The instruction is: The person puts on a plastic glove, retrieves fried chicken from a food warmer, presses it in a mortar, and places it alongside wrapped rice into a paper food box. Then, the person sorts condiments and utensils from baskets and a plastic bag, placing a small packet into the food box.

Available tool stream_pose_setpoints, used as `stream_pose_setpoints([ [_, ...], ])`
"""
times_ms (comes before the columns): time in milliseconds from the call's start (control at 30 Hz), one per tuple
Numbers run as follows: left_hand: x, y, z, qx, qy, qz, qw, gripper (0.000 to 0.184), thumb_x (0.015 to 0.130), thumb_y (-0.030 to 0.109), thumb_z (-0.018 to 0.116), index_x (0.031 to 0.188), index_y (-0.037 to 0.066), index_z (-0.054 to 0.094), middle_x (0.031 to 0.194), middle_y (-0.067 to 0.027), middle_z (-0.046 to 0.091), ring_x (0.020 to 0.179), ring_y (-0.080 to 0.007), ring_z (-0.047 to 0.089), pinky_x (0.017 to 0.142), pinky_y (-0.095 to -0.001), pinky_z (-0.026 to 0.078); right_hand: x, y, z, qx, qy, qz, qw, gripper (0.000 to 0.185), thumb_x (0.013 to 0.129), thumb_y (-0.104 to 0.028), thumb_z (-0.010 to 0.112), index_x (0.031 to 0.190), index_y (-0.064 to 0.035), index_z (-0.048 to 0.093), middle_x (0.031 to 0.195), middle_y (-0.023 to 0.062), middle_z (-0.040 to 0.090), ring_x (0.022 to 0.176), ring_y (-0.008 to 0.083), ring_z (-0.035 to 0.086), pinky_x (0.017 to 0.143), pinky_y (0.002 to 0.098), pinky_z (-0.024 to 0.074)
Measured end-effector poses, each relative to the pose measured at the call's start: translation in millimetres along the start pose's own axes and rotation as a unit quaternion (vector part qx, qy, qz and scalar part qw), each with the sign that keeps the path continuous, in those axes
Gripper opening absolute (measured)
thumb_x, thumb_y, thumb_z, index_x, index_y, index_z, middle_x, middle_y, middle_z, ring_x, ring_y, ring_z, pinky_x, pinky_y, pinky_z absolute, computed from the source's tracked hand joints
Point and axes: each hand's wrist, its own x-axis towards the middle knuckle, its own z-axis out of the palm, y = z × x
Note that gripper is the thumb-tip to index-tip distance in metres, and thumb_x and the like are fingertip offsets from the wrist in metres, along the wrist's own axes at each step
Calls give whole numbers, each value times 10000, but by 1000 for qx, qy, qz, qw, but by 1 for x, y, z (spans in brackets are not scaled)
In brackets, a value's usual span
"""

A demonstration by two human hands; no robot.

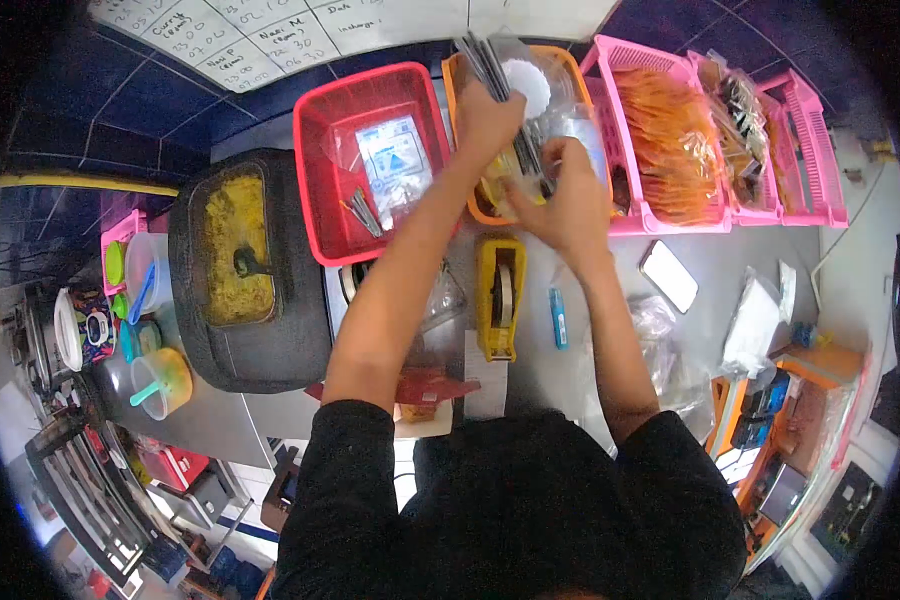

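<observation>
My left hand [490,122] is closed around a bundle of thin dark sticks that look like straws [485,65], held at a slant over the orange basket [578,72]. At the bundle's lower end is my right hand [568,205], its thumb and curled fingers on either side of the sticks. Clear plastic packaging and a round white piece [526,88] lie in the basket behind the hands. Part of the basket's contents is hidden by my hands.
To the left stands a red basket [315,170] with plastic packets and a few short sticks. Pink baskets [660,222] with orange packets stand right. Nearer are a yellow tape dispenser [490,300], a blue tube [558,318], a phone [670,276] and a black lidded container [300,340].
</observation>
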Motion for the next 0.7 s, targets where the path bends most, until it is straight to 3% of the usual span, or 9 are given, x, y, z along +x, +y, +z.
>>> stream_pose_setpoints([
  [33, -1, 4, -3, -7, 0, -7, 1000, 439, 760, 265, 685, 1061, -54, 668, 967, -235, 709, 924, -340, 701, 832, -425, 535, -10, -2, 7, -9, 25, -30, 999, 586, 765, -234, 753, 1275, -44, 536, 923, 170, 674, 954, 350, 680, 820, 455, 533],
  [133, -4, 21, -11, 147, -120, -31, 981, 533, 735, 352, 702, 1034, -88, 680, 961, -265, 703, 935, -363, 701, 844, -432, 538, -6, 10, 35, -45, 18, -4, 999, 593, 739, -215, 770, 1249, -49, 519, 928, 186, 682, 898, 366, 683, 766, 472, 542],
  [167, -5, 11, -4, 163, -79, 9, 983, 605, 719, 419, 704, 1034, -97, 684, 991, -281, 696, 972, -374, 694, 859, -431, 535, -2, 14, 42, -56, 6, 0, 998, 586, 729, -207, 774, 1234, -51, 523, 922, 192, 686, 870, 373, 684, 744, 476, 543],
  [233, -12, 16, -12, 156, -100, -27, 982, 606, 719, 426, 702, 1028, -95, 687, 1001, -290, 692, 979, -385, 690, 861, -431, 536, 3, 29, 39, -78, -57, -1, 995, 543, 708, -187, 782, 1185, -58, 557, 889, 204, 698, 791, 394, 686, 685, 484, 540],
  [333, -12, 19, -10, 148, -132, -82, 977, 622, 717, 430, 710, 1054, -92, 681, 1039, -290, 686, 995, -379, 686, 876, -420, 533, 7, 39, 28, -106, -48, -28, 993, 541, 705, -154, 766, 1197, -61, 561, 878, 214, 700, 756, 416, 678, 678, 498, 534],
  [400, -11, 17, -5, 143, -131, -98, 976, 622, 717, 431, 720, 1065, -84, 682, 1039, -283, 688, 992, -370, 687, 879, -416, 532, 7, 36, 21, -68, -76, -33, 994, 544, 766, -203, 762, 1242, -40, 555, 986, 240, 696, 856, 419, 683, 729, 472, 541],
  [500, -12, 6, 6, 157, -115, -40, 980, 613, 739, 445, 737, 1077, -63, 685, 1019, -273, 694, 979, -353, 693, 875, -416, 532, 4, 24, 12, 10, -94, -14, 995, 600, 817, -258, 756, 1315, -19, 519, 1059, 261, 683, 957, 426, 672, 804, 456, 536],
  [600, -8, -11, 10, 68, -151, -30, 986, 630, 765, 475, 717, 1061, -80, 689, 1095, -302, 666, 1070, -415, 649, 939, -451, 504, 5, 35, 20, 45, -89, -18, 995, 665, 849, -289, 747, 1383, -7, 468, 1087, 272, 675, 1030, 423, 659, 866, 444, 521],
  [700, -6, -14, 1, 42, -184, -8, 982, 601, 812, 472, 722, 1110, -47, 678, 1048, -249, 698, 1034, -348, 676, 920, -425, 509, 7, 39, 22, 56, -112, -41, 991, 672, 864, -275, 725, 1410, 0, 444, 1120, 282, 658, 1074, 422, 639, 902, 446, 508],
])
